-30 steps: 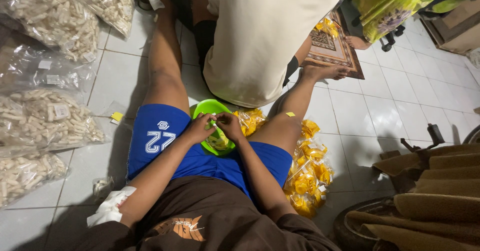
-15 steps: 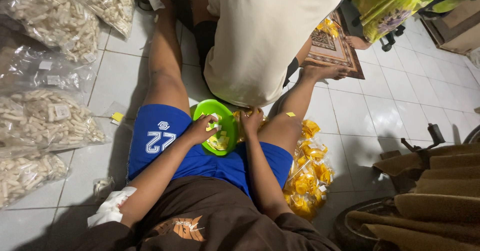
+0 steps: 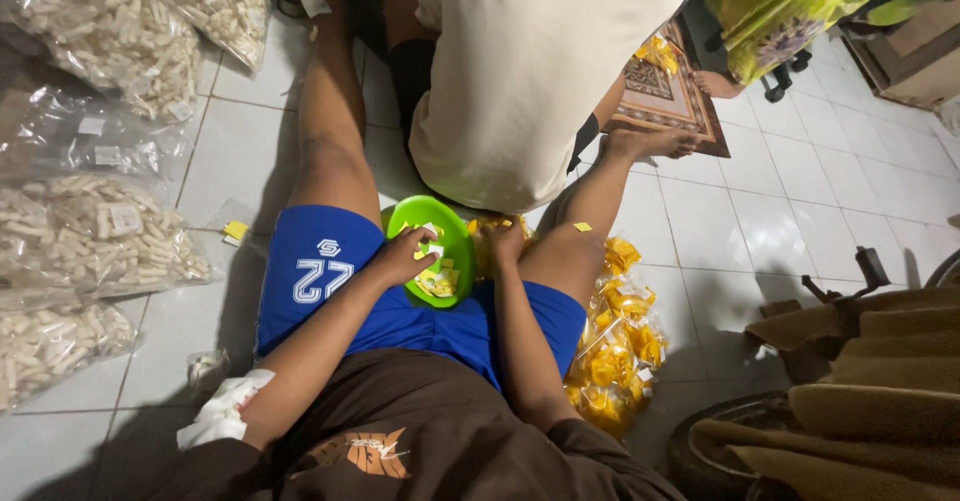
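I sit on the tiled floor with my legs apart, in blue shorts. My left hand grips the left rim of a green plate that stands tilted on my lap. Small yellow and white paper slips lie on the plate. My right hand is just right of the plate, palm down, fingers reaching into a heap of yellow packets between my legs. Its fingertips are hidden, so whether it holds a packet does not show.
A person in a cream shirt sits right in front with their back to me. More yellow packets lie by my right thigh. Clear bags of pale sticks line the left. A patterned mat and folded brown fabric are at right.
My right hand has left the plate and moved right onto the yellow packets. The plate has tipped up more in my left hand.
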